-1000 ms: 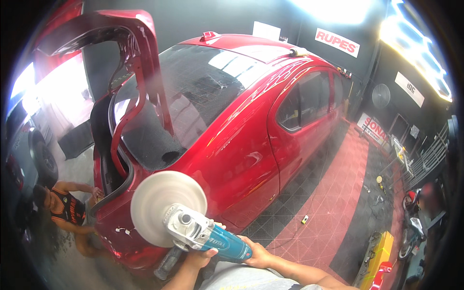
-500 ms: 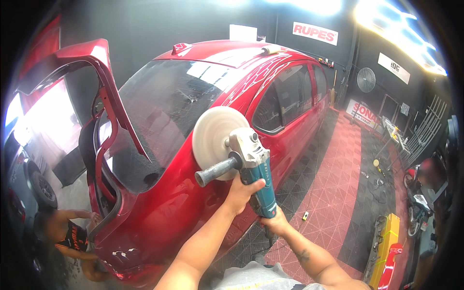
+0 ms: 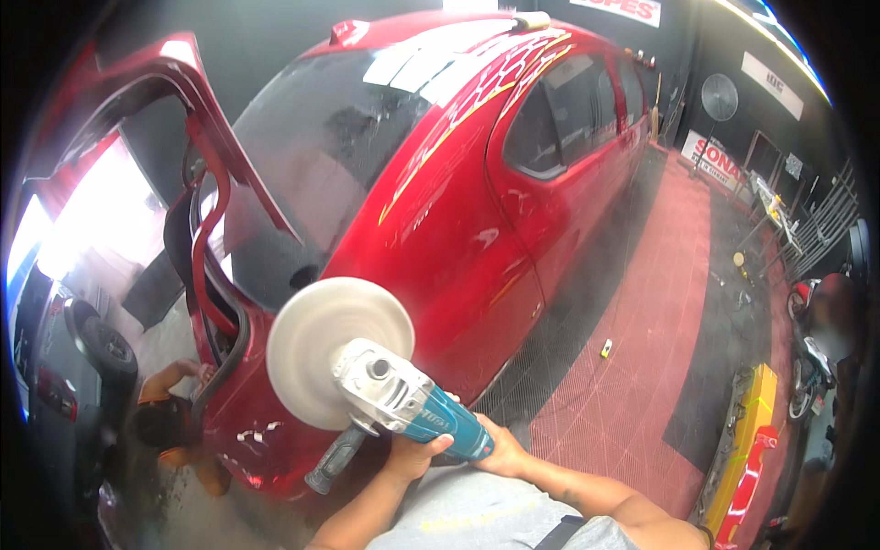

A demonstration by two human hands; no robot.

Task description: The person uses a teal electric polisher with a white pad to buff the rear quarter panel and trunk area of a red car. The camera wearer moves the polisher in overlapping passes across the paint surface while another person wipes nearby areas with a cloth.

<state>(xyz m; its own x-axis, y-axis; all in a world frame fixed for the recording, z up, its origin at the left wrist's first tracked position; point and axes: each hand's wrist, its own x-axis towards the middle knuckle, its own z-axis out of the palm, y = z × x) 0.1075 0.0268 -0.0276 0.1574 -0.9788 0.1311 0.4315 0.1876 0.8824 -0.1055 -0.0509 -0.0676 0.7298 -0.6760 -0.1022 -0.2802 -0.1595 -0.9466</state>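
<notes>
A teal and silver rotary polisher point(image 3: 394, 394) with a round white pad point(image 3: 325, 353) lies across the lower middle of the view. My left hand point(image 3: 417, 456) wraps round its body just behind the silver head. At the rear end of the tool, my right hand point(image 3: 500, 449) closes on the handle. The black side handle point(image 3: 335, 463) points down and left, with no hand on it. Behind the pad is the rear quarter of a glossy red car point(image 3: 431, 284); whether the pad touches the paint I cannot tell. The pad looks smeared, as if spinning.
The car's trunk lid point(image 3: 197, 101) is raised at the left. Another person point(image 3: 174, 426) crouches by the rear bumper, a hand on the trunk edge. On the tiled floor point(image 3: 623, 275) lies a small yellow and white object point(image 3: 607, 348). A yellow box point(image 3: 753, 412) and red part point(image 3: 747, 495) stand right.
The polisher has moved down and left, nearer my body, from beside the rear window toward the car's rear corner. Both hands went with it. The view has tilted downward.
</notes>
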